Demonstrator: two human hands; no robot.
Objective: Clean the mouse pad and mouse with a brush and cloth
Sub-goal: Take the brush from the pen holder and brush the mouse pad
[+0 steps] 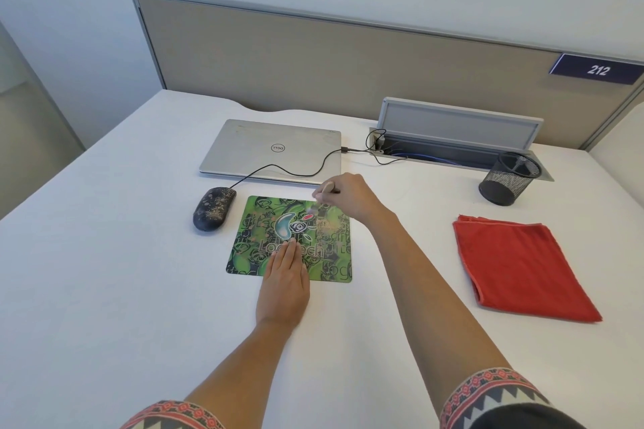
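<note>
A green printed mouse pad [258, 223] lies on the white desk, with brownish dust on its right part. My left hand [283, 284] rests flat on the pad's near edge, fingers together. My right hand [345, 197] is over the pad's far right corner and grips a small brush [315, 206], whose blurred bristles touch the pad. A dark wired mouse [213, 207] speckled with dust sits just left of the pad. A folded red cloth [522, 266] lies to the right, away from both hands.
A closed silver laptop [270, 150] lies behind the pad, and the mouse cable [289, 171] runs across it. A black mesh pen cup [509, 178] stands at the back right beside an open cable tray [456, 131]. A beige partition [331, 63] closes the desk's far side.
</note>
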